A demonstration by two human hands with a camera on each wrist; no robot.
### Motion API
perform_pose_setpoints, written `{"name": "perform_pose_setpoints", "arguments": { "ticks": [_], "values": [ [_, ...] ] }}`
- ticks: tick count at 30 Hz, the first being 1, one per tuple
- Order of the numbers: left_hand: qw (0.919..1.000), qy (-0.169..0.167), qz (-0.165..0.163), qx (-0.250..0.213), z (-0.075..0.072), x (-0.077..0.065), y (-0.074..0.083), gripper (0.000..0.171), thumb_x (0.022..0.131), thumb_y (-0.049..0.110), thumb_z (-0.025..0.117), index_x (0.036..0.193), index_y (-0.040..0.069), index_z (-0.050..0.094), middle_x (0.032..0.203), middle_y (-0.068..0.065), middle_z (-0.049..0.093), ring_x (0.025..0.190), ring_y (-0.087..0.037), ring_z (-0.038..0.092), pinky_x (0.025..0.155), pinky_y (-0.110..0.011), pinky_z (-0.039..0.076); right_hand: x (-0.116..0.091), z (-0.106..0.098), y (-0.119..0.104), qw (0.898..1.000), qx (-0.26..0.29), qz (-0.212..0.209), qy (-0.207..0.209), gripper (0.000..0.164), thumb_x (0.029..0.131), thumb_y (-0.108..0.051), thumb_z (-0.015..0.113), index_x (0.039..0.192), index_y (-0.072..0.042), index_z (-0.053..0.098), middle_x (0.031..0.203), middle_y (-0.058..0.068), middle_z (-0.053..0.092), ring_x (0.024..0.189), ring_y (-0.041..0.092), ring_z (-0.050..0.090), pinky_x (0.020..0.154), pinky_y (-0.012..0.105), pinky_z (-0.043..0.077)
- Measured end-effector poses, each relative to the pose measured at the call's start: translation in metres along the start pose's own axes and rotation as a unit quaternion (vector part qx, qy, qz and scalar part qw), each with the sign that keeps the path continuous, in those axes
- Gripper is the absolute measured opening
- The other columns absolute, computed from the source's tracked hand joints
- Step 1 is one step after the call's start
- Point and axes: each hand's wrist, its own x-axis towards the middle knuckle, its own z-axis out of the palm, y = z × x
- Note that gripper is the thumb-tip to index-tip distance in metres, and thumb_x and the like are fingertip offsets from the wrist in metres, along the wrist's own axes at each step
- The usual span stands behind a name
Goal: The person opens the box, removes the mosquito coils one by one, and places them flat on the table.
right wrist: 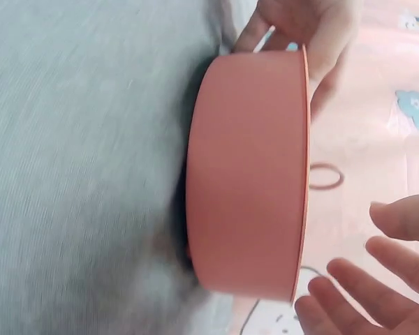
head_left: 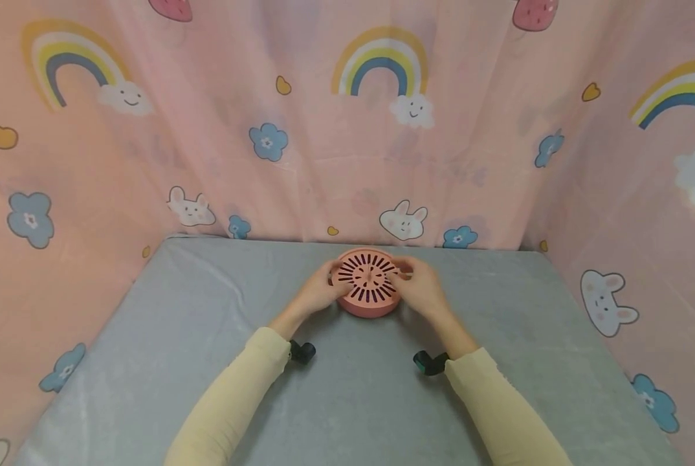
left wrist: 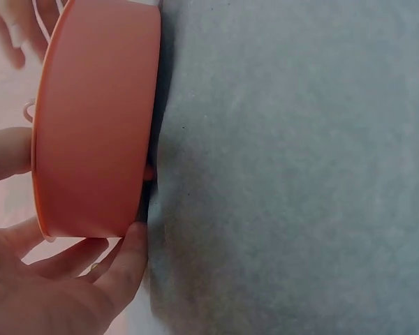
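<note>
A round pink mosquito coil holder is on the grey cloth near the table's back edge. Its lid has slots all round, and a small ring stands up from it. My left hand grips the holder's left side. In the left wrist view, the left thumb is at the lid's rim while the fingers curl along the side towards the base. On the other side, my right hand hovers at the lid's right edge. Its fingers are spread and loosely bent, with nothing between them and the thumb.
Grey cloth covers the table. A pink patterned curtain hangs close behind the holder and along both sides. Black wrist mounts stick out inward from both forearms, above the cloth.
</note>
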Motion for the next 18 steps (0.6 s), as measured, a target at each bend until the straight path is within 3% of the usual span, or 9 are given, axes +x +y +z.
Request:
{"name": "perform_pose_setpoints", "arguments": {
  "ticks": [10, 18],
  "values": [
    [0.9996, -0.009, 0.0, 0.025, -0.001, 0.001, 0.002, 0.069, 0.096, 0.03, 0.07, 0.154, 0.009, 0.04, 0.156, -0.016, 0.042, 0.136, -0.034, 0.048, 0.107, -0.052, 0.043, 0.015, 0.026, -0.009, 0.999, 0.052, -0.015, -0.006, 0.043, 0.096, -0.018, 0.071, 0.135, -0.004, 0.062, 0.117, 0.016, 0.068, 0.106, 0.032, 0.065, 0.088, 0.047, 0.056],
    [0.9998, -0.014, 0.01, 0.008, 0.001, 0.002, -0.003, 0.07, 0.097, 0.03, 0.07, 0.155, 0.008, 0.038, 0.157, -0.014, 0.042, 0.131, -0.033, 0.053, 0.101, -0.049, 0.049, 0.024, 0.034, -0.012, 0.997, 0.072, 0.017, -0.026, 0.038, 0.096, -0.012, 0.069, 0.132, -0.002, 0.063, 0.111, 0.018, 0.069, 0.09, 0.025, 0.07, 0.073, 0.035, 0.059]
  ]
}}
